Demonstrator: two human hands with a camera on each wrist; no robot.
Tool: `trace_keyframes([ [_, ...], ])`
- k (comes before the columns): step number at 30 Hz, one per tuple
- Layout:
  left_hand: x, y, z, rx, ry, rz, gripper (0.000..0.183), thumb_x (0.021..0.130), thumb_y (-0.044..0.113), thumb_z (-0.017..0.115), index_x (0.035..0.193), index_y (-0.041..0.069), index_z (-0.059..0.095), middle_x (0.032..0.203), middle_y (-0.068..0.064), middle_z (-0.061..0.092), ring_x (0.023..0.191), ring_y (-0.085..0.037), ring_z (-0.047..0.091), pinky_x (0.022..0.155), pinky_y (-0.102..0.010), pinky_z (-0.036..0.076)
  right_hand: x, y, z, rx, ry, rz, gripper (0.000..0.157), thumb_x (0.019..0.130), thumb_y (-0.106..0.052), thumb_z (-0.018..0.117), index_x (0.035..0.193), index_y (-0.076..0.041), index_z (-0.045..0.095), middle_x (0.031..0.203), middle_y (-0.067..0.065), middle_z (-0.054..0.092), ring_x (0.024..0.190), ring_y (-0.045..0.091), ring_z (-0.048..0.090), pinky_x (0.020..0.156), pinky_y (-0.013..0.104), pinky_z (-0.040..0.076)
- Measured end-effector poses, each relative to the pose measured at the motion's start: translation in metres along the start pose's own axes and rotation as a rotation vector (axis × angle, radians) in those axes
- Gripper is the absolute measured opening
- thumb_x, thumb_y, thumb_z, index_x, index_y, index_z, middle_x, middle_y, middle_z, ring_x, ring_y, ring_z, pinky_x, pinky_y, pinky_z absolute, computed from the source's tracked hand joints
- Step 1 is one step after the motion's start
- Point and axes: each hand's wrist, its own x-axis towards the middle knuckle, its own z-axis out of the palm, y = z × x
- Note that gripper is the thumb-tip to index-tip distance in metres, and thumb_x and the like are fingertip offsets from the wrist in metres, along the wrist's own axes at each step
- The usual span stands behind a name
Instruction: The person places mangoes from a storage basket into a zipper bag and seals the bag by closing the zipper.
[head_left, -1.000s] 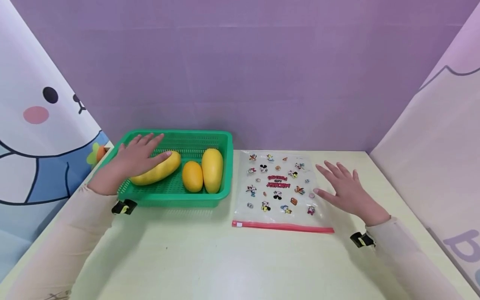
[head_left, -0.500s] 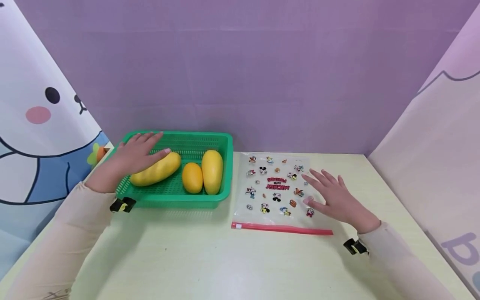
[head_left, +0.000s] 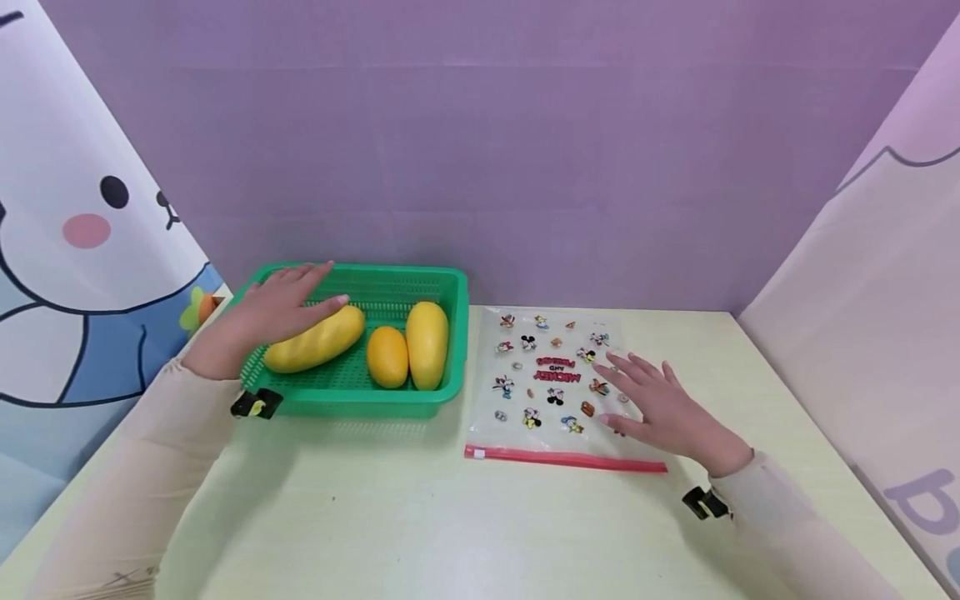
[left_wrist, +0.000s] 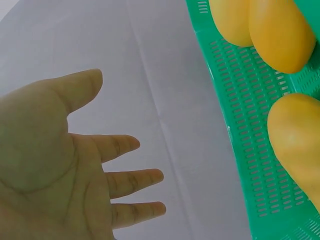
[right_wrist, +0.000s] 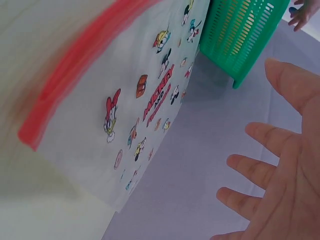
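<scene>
left hand (head_left: 273,319) spread over green basket (head_left: 352,397) holding three fruits (head_left: 387,357) | right hand (head_left: 663,410) spread above right side of plastic bag (head_left: 555,395) | basket left of bag on counter (head_left: 465,533)

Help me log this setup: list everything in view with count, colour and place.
Rectangular plastic basket: 1, green, table's left
Long oval fruits: 2, yellow, basket's left and right
Short oval fruit: 1, orange-yellow, between them
Plastic zip bag: 1, clear, cartoon prints, red strip, right of basket
Smooth table: 1, pale yellow, underneath
Fabric backdrop: 1, purple, behind table
Printed side panels: 2, white and blue left, pinkish right
Small boxy objects: 2, black, at cuffs
Cloth sleeves: 2, cream, both arms
Left hand: 1, bare, over basket's left side
Right hand: 1, bare, over bag's right side
</scene>
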Motion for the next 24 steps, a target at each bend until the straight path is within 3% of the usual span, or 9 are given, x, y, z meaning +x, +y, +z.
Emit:
trace_keyframes([
  [11, 0.008, -0.001, -0.003, 0.007, -0.011, 0.027, 0.077, 0.097, 0.052, 0.038, 0.15, 0.002, 0.011, 0.15, -0.03, 0.019, 0.132, -0.053, 0.019, 0.099, -0.071, 0.02, -0.003, -0.007, 0.001, 0.03, -0.042, -0.018, 0.065, 0.085, -0.033, 0.068, 0.142, -0.012, 0.042, 0.145, 0.016, 0.04, 0.133, 0.041, 0.031, 0.101, 0.072, 0.015],
  [24, 0.016, -0.001, -0.002, -0.089, -0.077, 0.028, 0.081, 0.096, 0.055, 0.037, 0.15, 0.001, 0.01, 0.151, -0.031, 0.014, 0.134, -0.053, 0.015, 0.103, -0.068, 0.018, -0.004, -0.013, 0.011, 0.043, -0.089, -0.082, 0.066, 0.087, -0.042, 0.064, 0.141, -0.01, 0.043, 0.142, 0.017, 0.043, 0.131, 0.04, 0.037, 0.104, 0.065, 0.023],
])
